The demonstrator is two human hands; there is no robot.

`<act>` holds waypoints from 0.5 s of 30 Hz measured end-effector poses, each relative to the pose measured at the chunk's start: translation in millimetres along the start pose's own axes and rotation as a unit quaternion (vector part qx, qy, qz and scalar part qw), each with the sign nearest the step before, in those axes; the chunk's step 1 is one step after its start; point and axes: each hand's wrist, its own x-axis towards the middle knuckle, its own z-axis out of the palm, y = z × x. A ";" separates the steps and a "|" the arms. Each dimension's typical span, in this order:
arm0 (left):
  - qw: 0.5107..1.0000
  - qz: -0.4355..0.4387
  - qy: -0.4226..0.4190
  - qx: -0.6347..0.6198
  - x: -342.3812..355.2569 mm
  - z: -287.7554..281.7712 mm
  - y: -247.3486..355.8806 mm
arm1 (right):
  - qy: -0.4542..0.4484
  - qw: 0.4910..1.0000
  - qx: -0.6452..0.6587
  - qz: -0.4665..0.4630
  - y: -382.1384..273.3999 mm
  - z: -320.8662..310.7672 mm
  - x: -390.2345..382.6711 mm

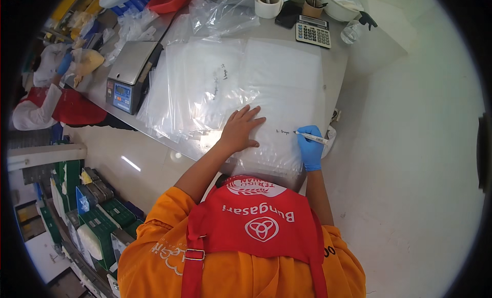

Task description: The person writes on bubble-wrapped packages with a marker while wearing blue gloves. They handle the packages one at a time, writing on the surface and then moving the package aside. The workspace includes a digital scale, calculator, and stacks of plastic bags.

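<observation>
My right hand, in a blue glove, grips a white marker pen whose tip meets a clear plastic bag at the end of a short line of black handwriting. Bare and with fingers spread, my left hand presses flat on the same bag, left of the writing. More clear plastic bags lie overlapping to the left, and one of them bears black handwriting too. All of these bags rest on a metal table.
A digital scale stands left of the bags. Along the far edge are a calculator, a tape roll, a pen cup and a white bowl. A co-worker is at the left, above green crates.
</observation>
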 end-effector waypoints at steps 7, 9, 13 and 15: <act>1.000 -0.007 -0.002 -0.002 -0.2 1.0 0.0 | -0.016 1.000 -0.019 0.002 5.8 -2.0 -0.1; 1.000 -0.006 -0.003 -0.002 -0.2 1.4 -0.6 | -0.003 1.000 -0.016 -0.012 5.9 -4.1 -0.5; 1.000 -0.004 -0.001 -0.004 0.1 2.2 -1.2 | 0.016 0.999 0.016 0.022 4.2 -5.9 -0.5; 1.000 -0.004 0.000 -0.003 0.2 2.5 -0.9 | -0.009 1.000 -0.008 0.013 5.8 -10.0 0.7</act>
